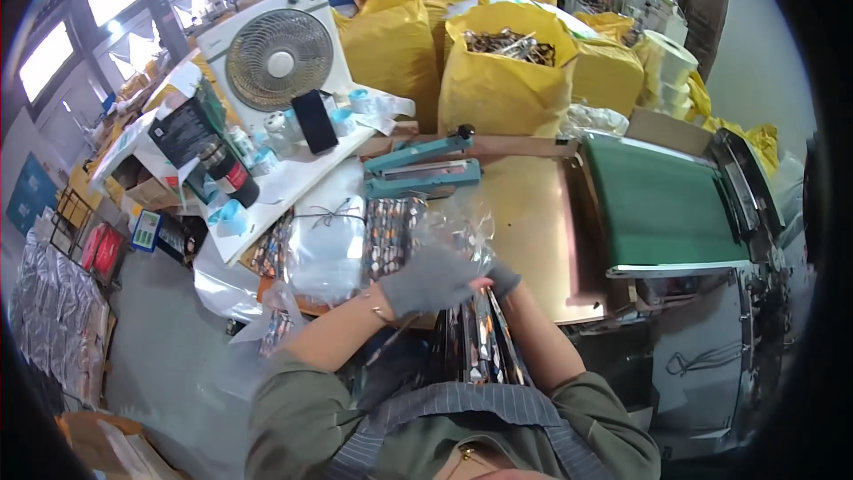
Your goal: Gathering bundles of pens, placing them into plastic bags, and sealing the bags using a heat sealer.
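Both my hands wear grey gloves with bare fingertips and meet in front of my chest. My left hand (425, 282) is closed on a crinkled clear plastic bag (462, 227), which sticks up beyond the fingers. Close against it, my right hand (504, 279) is curled shut; its fingers are partly hidden, so what they grip cannot be made out. Just below the hands, a bundle of dark, long flat pieces patterned in orange and white (477, 342) fans out toward my apron. More patterned packs (391, 229) lie beside a stack of clear bags (327, 249) on the table.
A teal hand sealer (422, 176) stands at the table's back. On the left, a white shelf (289, 191) holds a fan (280, 58), a phone (314, 122) and a dark bottle (228, 173). A green conveyor belt (662, 204) is at right; yellow sacks (506, 80) stand behind.
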Demonstrator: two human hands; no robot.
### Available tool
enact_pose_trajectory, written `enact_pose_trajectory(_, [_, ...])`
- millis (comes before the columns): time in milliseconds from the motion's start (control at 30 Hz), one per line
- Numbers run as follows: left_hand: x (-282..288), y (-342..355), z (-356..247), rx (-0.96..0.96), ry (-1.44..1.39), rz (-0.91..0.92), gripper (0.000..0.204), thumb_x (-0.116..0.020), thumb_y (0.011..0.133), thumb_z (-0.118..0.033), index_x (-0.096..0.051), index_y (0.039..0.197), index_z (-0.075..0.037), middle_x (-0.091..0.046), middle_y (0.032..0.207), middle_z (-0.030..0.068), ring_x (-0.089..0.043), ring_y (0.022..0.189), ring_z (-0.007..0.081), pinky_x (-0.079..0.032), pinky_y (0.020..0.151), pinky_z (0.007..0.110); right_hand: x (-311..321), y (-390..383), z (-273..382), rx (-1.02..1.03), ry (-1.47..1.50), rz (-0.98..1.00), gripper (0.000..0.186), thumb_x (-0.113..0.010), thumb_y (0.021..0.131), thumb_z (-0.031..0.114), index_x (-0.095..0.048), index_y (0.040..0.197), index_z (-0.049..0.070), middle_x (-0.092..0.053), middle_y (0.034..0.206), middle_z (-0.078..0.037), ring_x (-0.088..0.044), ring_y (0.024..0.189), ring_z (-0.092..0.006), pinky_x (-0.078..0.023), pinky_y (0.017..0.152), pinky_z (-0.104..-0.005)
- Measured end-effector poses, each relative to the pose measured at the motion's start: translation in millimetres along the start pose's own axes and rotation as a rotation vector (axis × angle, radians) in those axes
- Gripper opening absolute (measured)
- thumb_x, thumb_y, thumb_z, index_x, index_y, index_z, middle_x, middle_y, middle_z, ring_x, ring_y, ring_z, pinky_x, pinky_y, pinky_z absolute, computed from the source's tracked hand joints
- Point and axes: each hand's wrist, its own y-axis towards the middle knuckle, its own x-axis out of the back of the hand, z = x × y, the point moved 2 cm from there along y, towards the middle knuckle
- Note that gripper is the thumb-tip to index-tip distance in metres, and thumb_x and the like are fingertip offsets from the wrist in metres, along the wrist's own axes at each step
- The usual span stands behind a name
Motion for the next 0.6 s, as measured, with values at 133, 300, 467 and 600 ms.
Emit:
enact_pose_trajectory(133, [-72,-51,-4,0.382,-0.654,-0.559,0.035,-0.058,0.089,-0.030,-0.046,0.067,-0.005,-0.044,0.059,0.0033,-0.042,0.058,0.0081,-0.036,0.052,0.027,-40,-33,-7,0.073,-0.057,-0.120,0.048,-0.058,0.088,0.046,-0.054,0.113,0.005,-0.063,0.099,-0.011,-0.064,0.085,-0.0220,-0.054,0.074,-0.0360])
enact_pose_trajectory(300, [-111,-114,-38,0.548,-0.721,-0.526,0.034,-0.070,0.082,-0.023,-0.051,0.060,-0.005,-0.051,0.054,0.0079,-0.050,0.048,0.0126,-0.039,0.047,0.028,-10,-142,-101,-0.165,0.023,-0.510,0.058,-0.054,0.088,0.051,-0.054,0.116,0.000,-0.062,0.106,-0.014,-0.061,0.094,-0.0256,-0.051,0.082,-0.0366])
enact_pose_trajectory(467, [-97,-103,-52,0.554,-0.674,-0.320,0.034,-0.071,0.080,-0.021,-0.051,0.059,-0.003,-0.046,0.053,0.0113,-0.051,0.047,0.0208,-0.039,0.046,0.032,-35,-145,-61,-0.156,-1.448,-0.684,0.043,-0.061,0.080,0.047,-0.066,0.094,0.007,-0.063,0.075,-0.019,-0.062,0.068,-0.0340,-0.049,0.064,-0.0381])
enact_pose_trajectory(600, [-38,-5,-18,0.285,-0.244,-0.550,0.022,-0.063,0.078,-0.011,-0.051,0.097,-0.006,-0.054,0.081,0.0127,-0.056,0.075,0.0320,-0.045,0.068,0.043,-83,-87,32,0.641,-2.020,-0.805,0.018,-0.071,0.073,0.018,-0.057,0.080,0.007,-0.059,0.062,-0.013,-0.057,0.052,-0.0291,-0.044,0.050,-0.0354])
